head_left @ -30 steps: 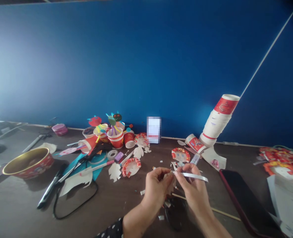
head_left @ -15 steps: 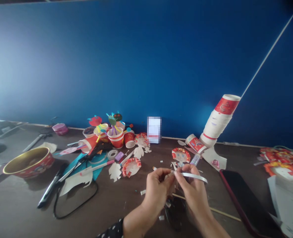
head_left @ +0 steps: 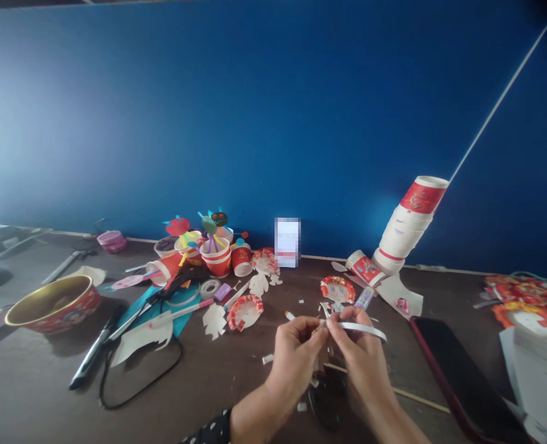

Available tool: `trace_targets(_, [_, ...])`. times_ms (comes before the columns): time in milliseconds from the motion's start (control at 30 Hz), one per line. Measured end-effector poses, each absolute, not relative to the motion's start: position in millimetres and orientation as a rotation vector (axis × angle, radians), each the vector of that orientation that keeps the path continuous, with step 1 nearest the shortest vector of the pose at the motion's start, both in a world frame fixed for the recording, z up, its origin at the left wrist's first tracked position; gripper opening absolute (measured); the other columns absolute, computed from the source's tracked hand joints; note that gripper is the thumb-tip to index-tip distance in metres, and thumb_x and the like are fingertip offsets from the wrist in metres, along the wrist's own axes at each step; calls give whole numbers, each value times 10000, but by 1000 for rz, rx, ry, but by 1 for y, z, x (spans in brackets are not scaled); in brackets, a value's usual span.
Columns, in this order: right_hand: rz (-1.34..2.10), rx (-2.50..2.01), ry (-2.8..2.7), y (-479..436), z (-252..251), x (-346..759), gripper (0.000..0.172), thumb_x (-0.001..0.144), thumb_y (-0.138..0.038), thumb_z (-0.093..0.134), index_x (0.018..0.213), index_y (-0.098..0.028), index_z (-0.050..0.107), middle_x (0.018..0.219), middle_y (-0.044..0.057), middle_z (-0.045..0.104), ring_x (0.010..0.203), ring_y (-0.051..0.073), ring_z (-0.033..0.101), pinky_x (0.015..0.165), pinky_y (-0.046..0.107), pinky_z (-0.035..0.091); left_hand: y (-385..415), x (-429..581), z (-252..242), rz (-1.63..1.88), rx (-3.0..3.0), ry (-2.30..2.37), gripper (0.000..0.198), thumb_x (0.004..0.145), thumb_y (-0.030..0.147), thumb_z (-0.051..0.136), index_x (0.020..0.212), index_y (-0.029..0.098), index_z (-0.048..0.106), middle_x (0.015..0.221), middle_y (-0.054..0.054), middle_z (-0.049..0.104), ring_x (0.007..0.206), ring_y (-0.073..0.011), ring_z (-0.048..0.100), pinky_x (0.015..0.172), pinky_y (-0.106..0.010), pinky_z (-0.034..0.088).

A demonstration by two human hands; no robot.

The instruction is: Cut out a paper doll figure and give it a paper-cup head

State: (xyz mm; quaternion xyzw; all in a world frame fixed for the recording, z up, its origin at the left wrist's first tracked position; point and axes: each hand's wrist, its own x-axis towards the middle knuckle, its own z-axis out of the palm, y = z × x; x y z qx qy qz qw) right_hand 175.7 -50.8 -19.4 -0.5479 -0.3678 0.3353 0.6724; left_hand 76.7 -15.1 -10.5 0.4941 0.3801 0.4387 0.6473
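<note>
Dark table (head_left: pixel 46 382) — both hands, left hand (head_left: pixel 296 354) and right hand (head_left: pixel 361 354), pinch a paper strip (head_left: pixel 363 330).

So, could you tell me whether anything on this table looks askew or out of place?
Yes. The tall stack of paper cups leans sharply right, and one cup lies on its side at its foot. Small paper scraps litter the table around the left hand and right hand, which pinch a paper strip.

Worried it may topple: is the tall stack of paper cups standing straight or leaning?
Leaning. The cup stack tilts, its top well to the right of its base on the table.
</note>
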Motion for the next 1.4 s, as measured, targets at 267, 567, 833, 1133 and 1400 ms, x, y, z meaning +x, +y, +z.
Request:
trace_targets(267, [709,-1270,-890,-51,-19,174,189,726,-322,628,751,-223,468,599,-57,543,502,118,492,469,207,390,-13,75,-12,1051,1165,912,251,629,366,625,593,118,647,495,1,544,470,-86,426,450,-189,335])
trace_targets(567, [626,-1390,-1097,-52,-23,179,207,775,-361,553,876,-184,590,594,-9,570,596,180,548,527,257,427,-10,75,-21,1061,1211,902,271,694,391,563,614,135,599,476,24,467,419,-76,384,415,-196,311])
trace_targets(833, [554,-1426,-1221,-50,-16,187,177,767,-354,560,722,-188,600,579,2,584,527,172,523,499,260,419,-11,71,-13,1086,1317,943,224,684,341,581,623,135,643,561,-15,567,520,-105,462,491,-194,361])
trace_targets(1133, [583,-1443,-1280,-52,-15,189,186,786,-357,532,704,-192,564,559,-23,514,502,147,476,472,235,386,-6,70,-7,954,1291,935,179,642,300,590,624,123,612,497,9,509,432,-78,409,414,-186,317])
trace_targets(1400, [367,-1456,-1431,-52,-17,187,156,814,-324,501,727,-208,558,748,35,582,685,207,562,602,281,443,-2,68,-6,993,1442,1026,153,622,244,563,527,136,615,488,0,543,467,-91,432,465,-195,331])
